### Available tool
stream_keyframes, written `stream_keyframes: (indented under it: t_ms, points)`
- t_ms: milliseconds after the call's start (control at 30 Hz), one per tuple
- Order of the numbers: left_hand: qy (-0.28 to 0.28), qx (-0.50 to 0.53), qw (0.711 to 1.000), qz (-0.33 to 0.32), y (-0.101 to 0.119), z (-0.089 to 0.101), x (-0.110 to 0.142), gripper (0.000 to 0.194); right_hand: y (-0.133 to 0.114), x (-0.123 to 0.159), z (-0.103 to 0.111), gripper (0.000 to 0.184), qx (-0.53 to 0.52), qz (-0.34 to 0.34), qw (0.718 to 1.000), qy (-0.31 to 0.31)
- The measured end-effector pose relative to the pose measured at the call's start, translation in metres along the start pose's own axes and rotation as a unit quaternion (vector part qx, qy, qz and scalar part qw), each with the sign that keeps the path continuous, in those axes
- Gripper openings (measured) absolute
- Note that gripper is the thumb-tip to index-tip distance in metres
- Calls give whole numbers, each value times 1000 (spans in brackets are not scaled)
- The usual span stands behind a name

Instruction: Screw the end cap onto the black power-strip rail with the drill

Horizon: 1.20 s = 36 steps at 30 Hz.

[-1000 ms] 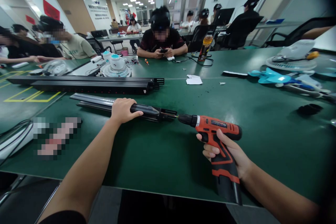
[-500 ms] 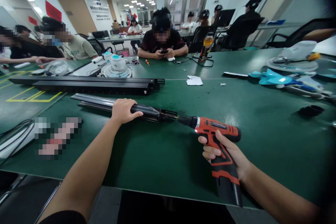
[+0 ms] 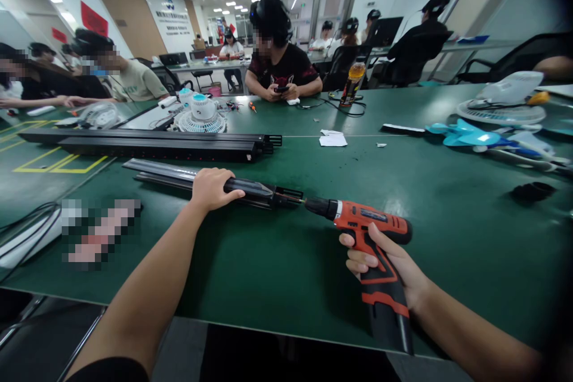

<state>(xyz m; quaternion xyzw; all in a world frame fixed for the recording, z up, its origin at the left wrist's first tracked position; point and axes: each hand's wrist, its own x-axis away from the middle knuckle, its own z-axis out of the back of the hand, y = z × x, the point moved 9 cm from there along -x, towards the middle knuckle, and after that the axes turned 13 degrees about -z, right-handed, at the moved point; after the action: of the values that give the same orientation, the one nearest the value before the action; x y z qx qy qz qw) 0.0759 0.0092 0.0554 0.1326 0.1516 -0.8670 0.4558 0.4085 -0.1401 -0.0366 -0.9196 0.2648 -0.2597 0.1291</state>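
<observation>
- Beyond the left fingers, two long black bars [image 3: 165,145] are left lying, unmoved since the earlier frames.
- By the left hand [image 3: 211,190], a dark metal profile [image 3: 253,192] is pressed from above, fingers bent over it and thumb stretched rightward; the grip is unchanged.
- Past the left fingertips, across the table [image 3: 268,262], the head of a seated person [image 3: 290,68], bowed earlier, is now lifted and turned leftward.
- An orange drill [image 3: 371,218], its bit pointed at the profile's slotted end, is clasped in the right hand [image 3: 394,256], fingers closed around the grip; the lamp lit half a second ago is now unlit.
</observation>
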Motion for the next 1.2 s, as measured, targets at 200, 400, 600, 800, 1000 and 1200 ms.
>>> stream_keyframes:
  t_ms: [200, 400, 600, 800, 1000, 1200]
  points:
    - [-4, -3, 1000, 2, 1, 0, 0, 69, -1, 0, 3, 45, 9, 5, 1000, 9]
    - [0, 4, 1000, 4, 0, 1, 0, 68, -1, 1, 4, 46, 4, 7, 1000, 27]
    - [-5, 4, 1000, 5, 0, 0, 0, 68, -1, 1, 5, 45, -5, 2, 1000, 26]
    - [-3, 1, 1000, 3, 0, 0, 1, 70, 1, 0, 1, 44, -4, -12, 1000, 11]
    - [-12, 2, 1000, 5, 0, 0, 0, 69, 2, 1, 2, 47, -21, -7, 1000, 21]
    - [-1, 0, 1000, 5, -1, 0, 0, 68, 0, 3, 6, 48, -33, -5, 999, 33]
